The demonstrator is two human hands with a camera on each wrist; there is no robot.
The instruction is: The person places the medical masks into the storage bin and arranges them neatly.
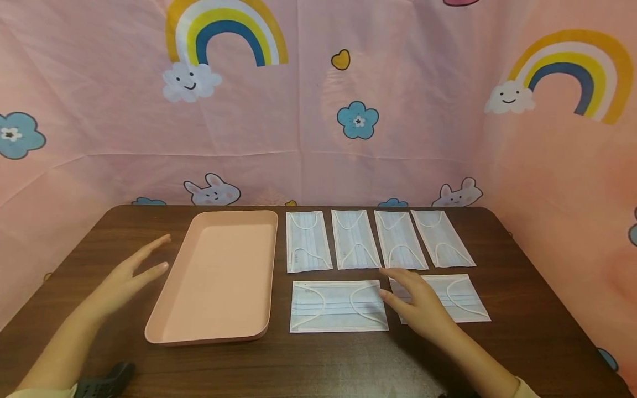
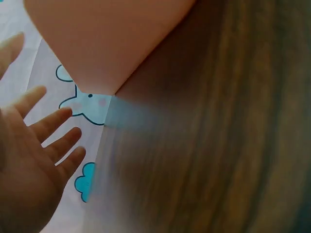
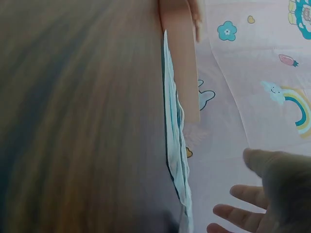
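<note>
A pink tray [image 1: 224,276] lies on the left half of the brown table. To its right, four masks stand upright in a back row, the leftmost mask [image 1: 308,243] nearest the tray. In front of them lie two sideways masks, a left one [image 1: 338,320] and a right one [image 1: 468,298]. My left hand [image 1: 116,284] hovers left of the tray, fingers spread, holding nothing; the left wrist view shows the palm [image 2: 29,155] too. Over the right sideways mask, partly covering it, is my right hand [image 1: 420,307], fingers extended and empty, also in the right wrist view [image 3: 272,194].
Pink cloth [image 1: 318,110] printed with rainbows, flowers and rabbits hangs behind the table [image 1: 328,365] and along both sides. A dark strap [image 1: 104,381] shows at the left wrist, near the table's front.
</note>
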